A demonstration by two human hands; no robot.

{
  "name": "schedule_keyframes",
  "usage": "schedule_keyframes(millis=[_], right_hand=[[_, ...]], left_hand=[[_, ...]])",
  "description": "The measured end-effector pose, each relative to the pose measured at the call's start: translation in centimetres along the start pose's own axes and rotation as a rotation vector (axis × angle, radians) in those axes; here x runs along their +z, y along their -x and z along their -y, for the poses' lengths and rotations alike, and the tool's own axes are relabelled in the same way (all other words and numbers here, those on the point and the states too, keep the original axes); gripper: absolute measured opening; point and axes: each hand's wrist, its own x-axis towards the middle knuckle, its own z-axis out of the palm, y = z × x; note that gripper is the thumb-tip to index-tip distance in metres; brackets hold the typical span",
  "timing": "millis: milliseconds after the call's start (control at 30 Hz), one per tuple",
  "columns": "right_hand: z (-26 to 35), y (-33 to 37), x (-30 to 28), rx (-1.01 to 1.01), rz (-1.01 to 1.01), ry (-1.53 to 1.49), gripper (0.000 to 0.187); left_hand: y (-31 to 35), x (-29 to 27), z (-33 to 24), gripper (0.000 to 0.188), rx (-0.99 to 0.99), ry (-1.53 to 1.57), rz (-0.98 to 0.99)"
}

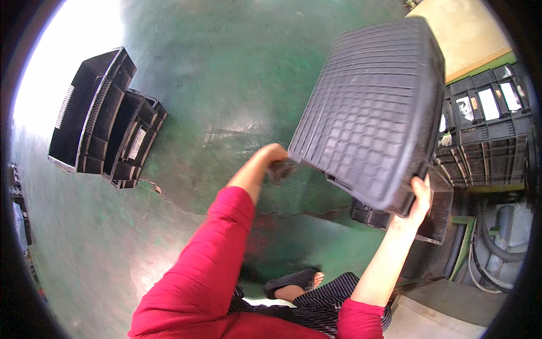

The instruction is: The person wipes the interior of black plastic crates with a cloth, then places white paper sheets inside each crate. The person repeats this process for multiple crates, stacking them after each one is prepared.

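A black plastic crate (367, 107) is held up tilted on the right, its ribbed and checkered underside turned toward me. My right hand (419, 200) grips its lower right corner, with the thumb on the outside and the other fingers mostly hidden. Close to the crate's lower left corner, my left hand (271, 152) is closed on a small dark crumpled cloth (280, 170), blurred by motion. Whether that hand also touches the crate, I cannot tell.
Two black crates (93, 113) stand at the left on the worn green floor (226, 68). Several black crates (485, 130) are stacked at the right, above hoses and pipes (499, 237). More dark crates (370, 213) lie low behind the raised one. A cream-coloured surface (463, 34) fills the far right.
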Motion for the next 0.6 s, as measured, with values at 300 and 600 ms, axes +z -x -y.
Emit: schedule_keyframes(millis=[300, 600], right_hand=[[-15.3, 10.1, 13.2, -0.308, 0.922, 1.156, 0.042], [-30.3, 19.5, 10.6, -0.318, 0.926, 1.308, 0.048]], left_hand=[[29.6, -21.9, 0.0, 0.032, -0.277, -0.153, 0.242], [38.8, -17.1, -5.3, 0.027, -0.302, 0.513, -0.296]])
